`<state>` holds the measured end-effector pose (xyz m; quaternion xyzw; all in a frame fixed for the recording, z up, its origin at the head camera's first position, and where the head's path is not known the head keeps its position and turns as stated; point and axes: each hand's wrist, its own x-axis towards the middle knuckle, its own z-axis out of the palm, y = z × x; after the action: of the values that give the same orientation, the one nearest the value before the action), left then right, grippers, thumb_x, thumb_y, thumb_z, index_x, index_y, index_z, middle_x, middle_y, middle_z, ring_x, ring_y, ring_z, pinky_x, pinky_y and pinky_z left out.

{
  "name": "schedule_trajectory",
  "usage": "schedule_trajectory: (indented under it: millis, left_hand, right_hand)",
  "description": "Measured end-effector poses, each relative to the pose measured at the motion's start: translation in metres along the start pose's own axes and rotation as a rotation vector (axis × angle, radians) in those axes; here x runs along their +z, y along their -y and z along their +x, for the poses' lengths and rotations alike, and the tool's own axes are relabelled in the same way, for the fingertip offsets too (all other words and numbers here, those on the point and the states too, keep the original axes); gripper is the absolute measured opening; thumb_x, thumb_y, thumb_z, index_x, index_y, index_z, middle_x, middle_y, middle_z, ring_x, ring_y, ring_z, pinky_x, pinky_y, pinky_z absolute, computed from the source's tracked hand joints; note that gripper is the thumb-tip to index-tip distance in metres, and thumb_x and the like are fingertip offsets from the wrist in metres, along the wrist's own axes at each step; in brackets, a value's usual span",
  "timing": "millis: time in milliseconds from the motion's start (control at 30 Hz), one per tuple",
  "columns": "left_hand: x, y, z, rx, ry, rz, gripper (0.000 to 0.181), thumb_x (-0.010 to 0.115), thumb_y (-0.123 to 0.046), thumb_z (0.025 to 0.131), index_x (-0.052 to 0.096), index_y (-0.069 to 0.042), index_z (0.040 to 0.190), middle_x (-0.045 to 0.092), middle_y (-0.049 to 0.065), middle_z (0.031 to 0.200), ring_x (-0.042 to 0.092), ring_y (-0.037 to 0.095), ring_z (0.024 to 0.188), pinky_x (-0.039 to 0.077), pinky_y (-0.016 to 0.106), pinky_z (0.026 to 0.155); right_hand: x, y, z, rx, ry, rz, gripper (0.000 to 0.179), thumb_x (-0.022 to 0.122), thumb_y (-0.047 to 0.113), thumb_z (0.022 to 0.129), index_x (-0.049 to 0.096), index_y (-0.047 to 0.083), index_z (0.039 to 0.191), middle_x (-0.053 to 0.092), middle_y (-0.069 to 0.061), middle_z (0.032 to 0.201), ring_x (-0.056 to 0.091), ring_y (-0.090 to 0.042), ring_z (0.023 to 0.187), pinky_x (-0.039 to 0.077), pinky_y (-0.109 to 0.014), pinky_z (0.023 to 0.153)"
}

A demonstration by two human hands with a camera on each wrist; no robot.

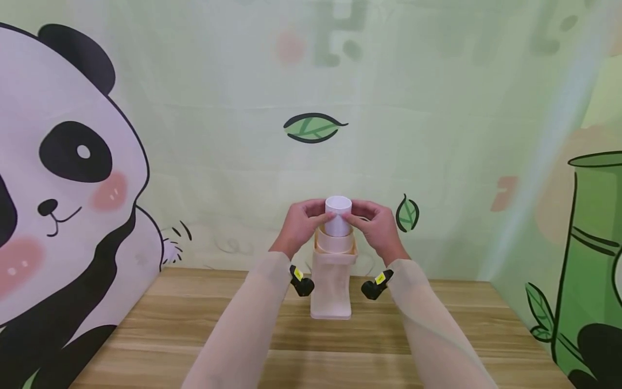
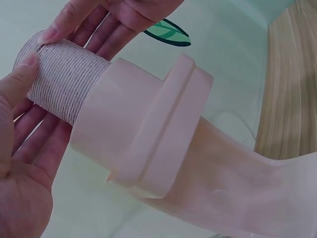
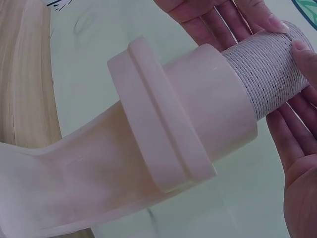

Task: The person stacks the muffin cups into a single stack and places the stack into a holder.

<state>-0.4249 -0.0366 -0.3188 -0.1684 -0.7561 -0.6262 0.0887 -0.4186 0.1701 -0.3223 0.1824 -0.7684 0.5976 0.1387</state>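
Observation:
A white hollow cylinder wrapped in ribbed cord [image 1: 338, 227] stands upright in the round collar at the top of a cream plastic stand [image 1: 331, 292]. My left hand [image 1: 301, 224] holds the cylinder from the left, and my right hand [image 1: 381, 224] holds it from the right. Both thumbs press its near side close to the upper rim, while the other fingers reach round behind. In the left wrist view, the cord windings [image 2: 69, 79] show clearly above the smooth collar [image 2: 116, 111]. The cylinder's lower end is hidden inside that collar.
The stand's flat foot rests on a wood-grain table [image 1: 214, 313]. Behind the table hangs a pale green backdrop [image 1: 218, 162] printed with leaves, a panda and bamboo. A small black camera sits at each wrist, beside the stand's column.

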Motion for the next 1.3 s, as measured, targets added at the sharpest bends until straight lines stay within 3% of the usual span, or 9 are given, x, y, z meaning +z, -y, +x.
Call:
schedule_trajectory:
  millis: [367,700,867,1300]
  left_hand:
    - [0.004,0.008,-0.003,-0.004,0.013,0.066,0.044,0.078,-0.028,0.091,0.069,-0.014,0.132,0.073,0.005,0.128,0.068,0.024,0.12,0.051,0.045,0.109]
    - [0.006,0.016,-0.004,0.001,0.021,0.111,0.044,0.077,-0.027,0.093,0.068,-0.013,0.133,0.07,0.007,0.134,0.063,0.027,0.128,0.047,0.046,0.113]
    - [0.007,0.019,-0.005,-0.012,0.02,0.128,0.044,0.077,-0.028,0.093,0.068,-0.013,0.134,0.067,0.007,0.138,0.059,0.03,0.134,0.044,0.049,0.116]
    - [0.007,0.022,-0.008,-0.047,0.029,0.163,0.045,0.076,-0.028,0.094,0.067,-0.015,0.136,0.065,0.007,0.141,0.055,0.033,0.138,0.043,0.052,0.116]
  right_hand:
    - [0.003,-0.011,-0.002,0.013,0.008,0.033,0.05,0.084,0.03,0.086,0.069,0.011,0.13,0.072,-0.012,0.128,0.069,-0.025,0.119,0.057,-0.033,0.099]
    - [0.006,-0.017,-0.007,0.076,-0.008,-0.022,0.052,0.083,0.04,0.086,0.07,0.017,0.13,0.068,-0.006,0.133,0.064,-0.029,0.122,0.053,-0.045,0.107]
    - [0.007,-0.023,-0.008,0.091,0.005,-0.033,0.053,0.081,0.043,0.086,0.069,0.018,0.132,0.065,-0.005,0.139,0.06,-0.03,0.13,0.05,-0.047,0.11]
    - [0.007,-0.031,-0.008,0.142,0.037,-0.043,0.053,0.081,0.044,0.086,0.07,0.018,0.131,0.064,-0.006,0.141,0.061,-0.032,0.13,0.051,-0.048,0.107]
